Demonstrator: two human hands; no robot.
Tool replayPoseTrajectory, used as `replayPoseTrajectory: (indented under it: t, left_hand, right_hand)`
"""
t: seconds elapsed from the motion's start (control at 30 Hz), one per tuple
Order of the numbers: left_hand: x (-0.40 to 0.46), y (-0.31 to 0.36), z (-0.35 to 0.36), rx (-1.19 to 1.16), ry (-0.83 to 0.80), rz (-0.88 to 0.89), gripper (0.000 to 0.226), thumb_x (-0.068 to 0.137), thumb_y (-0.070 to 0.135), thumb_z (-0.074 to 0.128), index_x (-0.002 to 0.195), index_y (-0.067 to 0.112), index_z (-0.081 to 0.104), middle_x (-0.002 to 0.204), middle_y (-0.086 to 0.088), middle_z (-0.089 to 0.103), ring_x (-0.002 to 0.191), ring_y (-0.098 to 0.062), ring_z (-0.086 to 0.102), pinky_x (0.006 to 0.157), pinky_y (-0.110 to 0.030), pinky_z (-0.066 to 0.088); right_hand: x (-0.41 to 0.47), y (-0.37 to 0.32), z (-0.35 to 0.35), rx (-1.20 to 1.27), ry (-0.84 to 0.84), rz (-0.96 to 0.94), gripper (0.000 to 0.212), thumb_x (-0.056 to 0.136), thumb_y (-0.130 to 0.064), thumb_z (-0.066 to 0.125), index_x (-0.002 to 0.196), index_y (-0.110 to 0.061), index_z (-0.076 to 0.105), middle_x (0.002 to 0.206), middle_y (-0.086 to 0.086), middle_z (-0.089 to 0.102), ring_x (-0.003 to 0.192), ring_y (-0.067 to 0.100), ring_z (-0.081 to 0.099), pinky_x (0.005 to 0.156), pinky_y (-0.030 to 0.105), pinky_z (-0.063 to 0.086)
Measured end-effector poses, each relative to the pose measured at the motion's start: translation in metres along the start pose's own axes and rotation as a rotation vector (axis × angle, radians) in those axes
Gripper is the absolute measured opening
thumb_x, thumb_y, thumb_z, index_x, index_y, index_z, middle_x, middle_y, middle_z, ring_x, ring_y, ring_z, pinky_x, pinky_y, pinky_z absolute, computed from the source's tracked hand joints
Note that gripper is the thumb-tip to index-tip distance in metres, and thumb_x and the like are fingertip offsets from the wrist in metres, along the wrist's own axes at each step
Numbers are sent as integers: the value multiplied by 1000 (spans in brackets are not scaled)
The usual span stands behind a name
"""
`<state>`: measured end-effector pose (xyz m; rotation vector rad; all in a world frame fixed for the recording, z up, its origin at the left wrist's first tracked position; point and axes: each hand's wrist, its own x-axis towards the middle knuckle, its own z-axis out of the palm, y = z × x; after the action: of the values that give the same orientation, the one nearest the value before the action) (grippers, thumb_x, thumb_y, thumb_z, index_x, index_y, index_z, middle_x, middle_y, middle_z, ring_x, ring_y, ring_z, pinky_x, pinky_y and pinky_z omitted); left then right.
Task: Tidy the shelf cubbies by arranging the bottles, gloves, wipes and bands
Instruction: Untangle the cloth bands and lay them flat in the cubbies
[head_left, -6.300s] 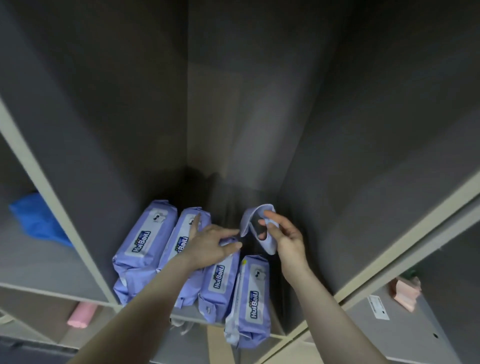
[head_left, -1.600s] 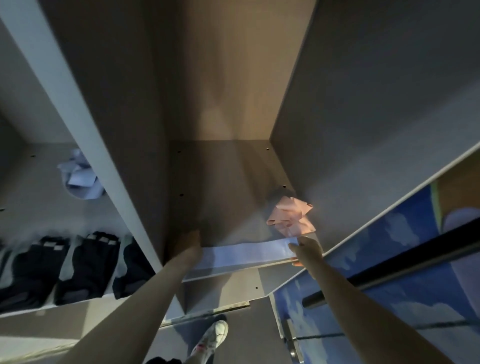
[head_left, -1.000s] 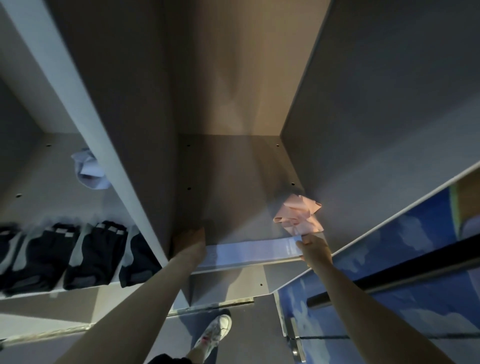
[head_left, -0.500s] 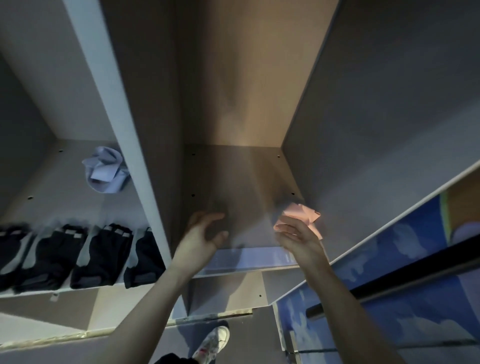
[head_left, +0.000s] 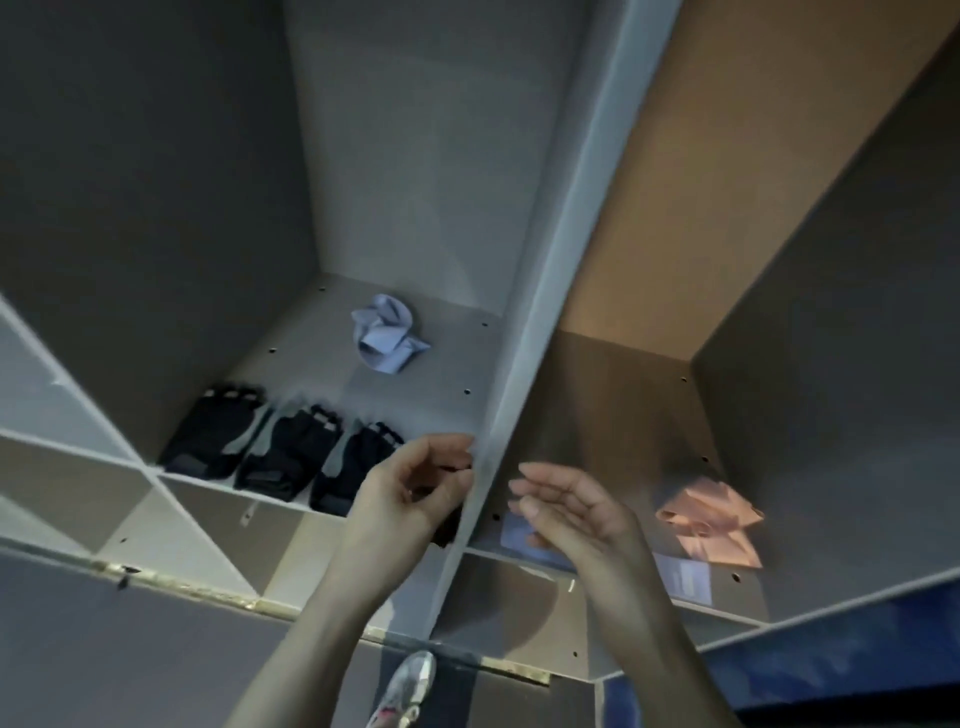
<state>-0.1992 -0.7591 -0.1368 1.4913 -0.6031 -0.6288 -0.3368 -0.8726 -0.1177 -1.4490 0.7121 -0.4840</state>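
Note:
Several black gloves (head_left: 280, 452) lie in a row at the front of the left cubby. A crumpled light blue band (head_left: 387, 338) sits behind them. A folded pink band (head_left: 711, 522) lies on the floor of the right cubby near its right wall. My left hand (head_left: 410, 493) hovers over the rightmost black glove beside the divider (head_left: 519, 374), fingers loosely curled and holding nothing. My right hand (head_left: 566, 504) hangs in front of the right cubby, fingers relaxed and empty, left of the pink band.
The shelf front edge (head_left: 691, 605) carries a bluish label (head_left: 688, 579). Lower cubbies (head_left: 197, 525) sit at the bottom left. A shoe (head_left: 408, 686) shows on the floor below. A blue patterned surface (head_left: 857, 654) lies at the lower right.
The view has swung left, bringing the glove cubby to the middle. My left hand moved from the right cubby across the divider to the gloves. My right hand drew back from the pink band.

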Motion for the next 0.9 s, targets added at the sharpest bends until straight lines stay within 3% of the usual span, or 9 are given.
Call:
replayPoseTrajectory:
  t: [0.17, 0.37, 0.47, 0.6, 0.67, 0.77, 0.9]
  left_hand:
    - [8, -4, -43, -30, 154, -49, 23, 85, 6, 67, 103, 21, 68, 98, -2, 70, 83, -12, 64, 69, -24, 52]
    - [30, -9, -108, -14, 220, -69, 24, 81, 17, 74, 99, 31, 68, 99, -1, 70, 86, -11, 65, 80, -37, 53]
    - [51, -9, -154, 72, 221, -68, 28, 74, 29, 73, 101, 32, 68, 101, -3, 69, 89, -20, 66, 81, -41, 53]
    - [82, -13, -211, 229, 165, -33, 28, 80, 20, 73, 103, 34, 62, 109, 2, 62, 77, 3, 61, 71, -18, 49]
    - [96, -11, -231, 268, 151, -26, 31, 83, 19, 70, 105, 37, 58, 114, 3, 57, 79, 3, 60, 67, -17, 50]
    - [117, -14, -249, 282, 104, -70, 38, 85, 20, 67, 119, 33, 56, 125, 0, 50, 98, -12, 60, 88, -32, 52]
    - [139, -25, -266, 163, 51, -194, 53, 86, 26, 67, 135, 30, 48, 138, -1, 46, 118, -17, 54, 102, -32, 44]
  right_hand:
    - [6, -3, 40, -52, -75, 28, 22, 85, -7, 67, 102, -20, 69, 97, -2, 73, 93, 10, 67, 79, 23, 51]
    - [38, -3, 99, -103, -108, 55, 24, 84, -4, 67, 102, -20, 68, 99, 1, 72, 90, 10, 66, 69, 20, 52]
    - [64, -2, 144, -146, -132, 36, 26, 85, -6, 67, 103, -24, 67, 104, 1, 71, 91, 8, 65, 74, 22, 52]
    - [98, 4, 204, -206, -141, 5, 29, 87, -14, 67, 108, -34, 66, 113, -9, 66, 108, 10, 61, 92, 27, 49]
    - [118, 9, 227, -278, -135, -14, 30, 88, -18, 66, 106, -41, 63, 119, -14, 61, 113, 5, 56, 94, 24, 45]
    - [149, 18, 250, -413, -158, 0, 34, 89, -22, 63, 105, -51, 55, 132, -9, 48, 121, 8, 48, 99, 27, 41]
    - [192, 32, 259, -770, -247, 76, 55, 92, -31, 60, 141, -37, 37, 153, 1, 16, 144, 22, 15, 110, 32, 26]
